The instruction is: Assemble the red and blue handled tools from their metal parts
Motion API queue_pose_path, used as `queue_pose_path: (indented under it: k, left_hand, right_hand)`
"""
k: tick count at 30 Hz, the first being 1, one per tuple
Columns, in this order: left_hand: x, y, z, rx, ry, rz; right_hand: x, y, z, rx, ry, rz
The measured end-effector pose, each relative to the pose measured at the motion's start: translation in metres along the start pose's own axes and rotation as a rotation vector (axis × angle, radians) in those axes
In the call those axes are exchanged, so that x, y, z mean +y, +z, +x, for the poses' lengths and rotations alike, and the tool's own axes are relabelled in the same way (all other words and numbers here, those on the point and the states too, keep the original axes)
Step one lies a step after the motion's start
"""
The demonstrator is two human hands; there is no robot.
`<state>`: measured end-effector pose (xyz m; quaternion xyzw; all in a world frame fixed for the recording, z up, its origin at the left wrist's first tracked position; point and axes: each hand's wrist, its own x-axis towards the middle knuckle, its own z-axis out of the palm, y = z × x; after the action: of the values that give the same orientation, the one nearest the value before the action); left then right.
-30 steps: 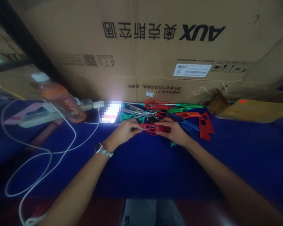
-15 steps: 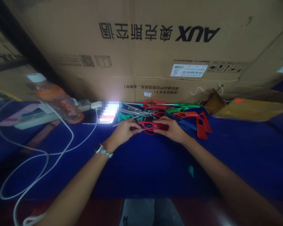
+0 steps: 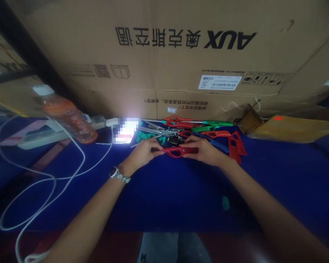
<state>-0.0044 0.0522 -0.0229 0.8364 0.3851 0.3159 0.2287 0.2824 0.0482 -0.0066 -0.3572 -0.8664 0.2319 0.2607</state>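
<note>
Both of my hands meet over a red plastic handle piece (image 3: 181, 151) held low above the blue table (image 3: 164, 193). My left hand (image 3: 142, 155) has its fingers pinched at the piece's left end, a watch on the wrist. My right hand (image 3: 204, 150) grips the piece's right end from behind. Just beyond lies a pile of red and green handle parts and metal blades (image 3: 186, 128). A small green bit (image 3: 225, 202) lies on the cloth under my right forearm.
A large AUX cardboard box (image 3: 164, 54) walls off the back. A lit phone (image 3: 125, 132) lies left of the pile, with an orange drink bottle (image 3: 67, 115), a power strip (image 3: 41, 137) and looping white cables (image 3: 38, 186) further left. A brown packet (image 3: 293, 128) rests at right.
The red piece has turned flatter and shifted slightly right between my hands. The small green bit dropped from near my right wrist down onto the cloth nearer me.
</note>
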Motion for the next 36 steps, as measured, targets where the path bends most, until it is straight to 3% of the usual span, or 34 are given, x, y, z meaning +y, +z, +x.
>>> queue_pose_path:
  k: [6,15,24,36]
  left_hand:
    - [0.001,0.000,0.000,-0.018,-0.030,-0.020]
    - [0.003,0.001,0.000,-0.024,-0.016,-0.011]
    - [0.004,-0.002,0.001,-0.061,-0.005,0.016]
    - [0.003,-0.004,0.001,-0.071,-0.012,-0.022]
  right_hand:
    - [0.004,-0.002,0.000,0.089,0.050,0.057]
    - [-0.006,-0.003,0.001,-0.059,0.037,-0.001]
    - [-0.001,-0.001,-0.005,-0.054,0.044,0.043]
    - [-0.011,0.001,-0.009,-0.086,-0.045,-0.170]
